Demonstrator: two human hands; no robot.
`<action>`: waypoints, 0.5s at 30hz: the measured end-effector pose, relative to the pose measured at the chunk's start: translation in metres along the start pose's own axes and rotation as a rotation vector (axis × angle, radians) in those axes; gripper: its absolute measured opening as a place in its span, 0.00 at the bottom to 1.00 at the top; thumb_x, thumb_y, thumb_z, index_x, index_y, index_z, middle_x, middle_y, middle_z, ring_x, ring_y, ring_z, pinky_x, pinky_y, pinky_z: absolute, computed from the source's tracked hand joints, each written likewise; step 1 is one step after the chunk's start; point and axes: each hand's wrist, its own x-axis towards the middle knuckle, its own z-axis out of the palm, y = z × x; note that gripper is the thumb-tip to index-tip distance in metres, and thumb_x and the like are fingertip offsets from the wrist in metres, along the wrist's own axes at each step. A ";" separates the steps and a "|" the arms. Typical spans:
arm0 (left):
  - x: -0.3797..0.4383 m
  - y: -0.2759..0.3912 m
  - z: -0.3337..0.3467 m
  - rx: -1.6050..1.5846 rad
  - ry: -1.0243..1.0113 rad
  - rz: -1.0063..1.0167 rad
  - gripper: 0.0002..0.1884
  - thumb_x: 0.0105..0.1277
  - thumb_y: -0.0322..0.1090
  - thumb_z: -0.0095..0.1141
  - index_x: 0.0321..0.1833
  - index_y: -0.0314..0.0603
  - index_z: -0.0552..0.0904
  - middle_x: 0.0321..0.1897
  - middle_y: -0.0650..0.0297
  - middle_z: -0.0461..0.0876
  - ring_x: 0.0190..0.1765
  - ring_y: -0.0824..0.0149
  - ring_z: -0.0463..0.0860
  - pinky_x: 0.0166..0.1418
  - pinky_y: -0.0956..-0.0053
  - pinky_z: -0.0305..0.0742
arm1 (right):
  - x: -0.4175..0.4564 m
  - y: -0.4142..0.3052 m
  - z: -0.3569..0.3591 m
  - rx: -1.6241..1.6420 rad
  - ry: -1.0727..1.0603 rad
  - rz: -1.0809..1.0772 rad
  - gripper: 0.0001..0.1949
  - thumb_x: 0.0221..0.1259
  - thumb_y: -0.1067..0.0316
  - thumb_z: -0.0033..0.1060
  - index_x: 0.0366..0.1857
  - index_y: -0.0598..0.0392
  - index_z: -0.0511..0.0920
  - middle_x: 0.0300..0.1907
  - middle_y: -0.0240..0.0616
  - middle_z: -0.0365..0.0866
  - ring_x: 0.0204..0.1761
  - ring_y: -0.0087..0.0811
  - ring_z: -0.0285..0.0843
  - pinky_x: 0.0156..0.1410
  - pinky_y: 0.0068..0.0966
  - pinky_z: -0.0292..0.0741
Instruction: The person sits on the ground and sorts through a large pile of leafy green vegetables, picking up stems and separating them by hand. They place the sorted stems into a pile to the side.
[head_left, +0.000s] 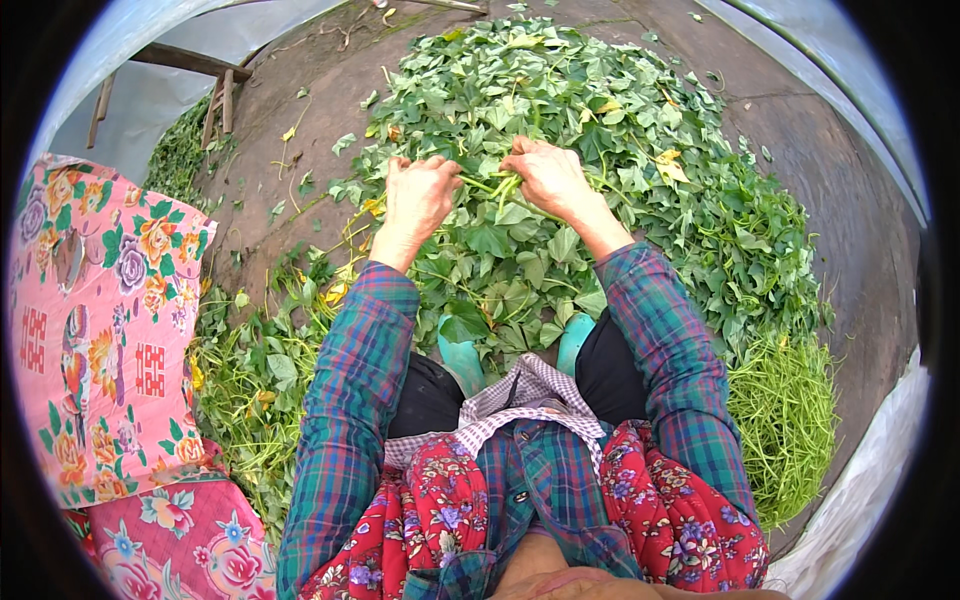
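My right hand grips several cut green stems that stick out below the fingers. One longer sweet potato vine stem runs from them across to my left hand, whose fingertips pinch its other end. Both hands are held over a broad heap of green leaves, likely sweet potato leaves, with a few yellowed ones among them. The leaves reach down to my teal shoes. To my lower right lies a pile of bare light-green stems.
Leafy vines lie along my left side. Beyond them is pink floral cloth. A wooden bench stands at the upper left over more greenery. Plastic sheeting borders the dark ground.
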 end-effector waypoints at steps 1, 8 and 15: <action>0.000 0.005 0.005 0.060 0.015 0.048 0.07 0.60 0.37 0.60 0.40 0.49 0.83 0.34 0.64 0.83 0.39 0.63 0.83 0.58 0.56 0.66 | 0.002 -0.003 0.000 -0.010 0.008 -0.006 0.17 0.46 0.76 0.52 0.40 0.46 0.83 0.39 0.33 0.78 0.44 0.39 0.79 0.43 0.34 0.75; 0.000 0.021 0.036 0.149 -0.064 0.205 0.04 0.54 0.29 0.54 0.32 0.42 0.80 0.27 0.60 0.81 0.34 0.60 0.83 0.59 0.53 0.68 | 0.001 -0.016 -0.001 0.024 0.041 0.044 0.14 0.45 0.75 0.53 0.38 0.49 0.81 0.38 0.35 0.77 0.42 0.41 0.79 0.40 0.37 0.75; 0.006 0.005 0.028 -0.030 0.057 0.067 0.08 0.59 0.38 0.58 0.28 0.43 0.79 0.24 0.59 0.80 0.28 0.54 0.82 0.36 0.60 0.75 | 0.003 -0.048 0.001 -0.127 -0.023 0.215 0.08 0.52 0.68 0.55 0.35 0.50 0.80 0.39 0.37 0.78 0.40 0.40 0.80 0.36 0.39 0.78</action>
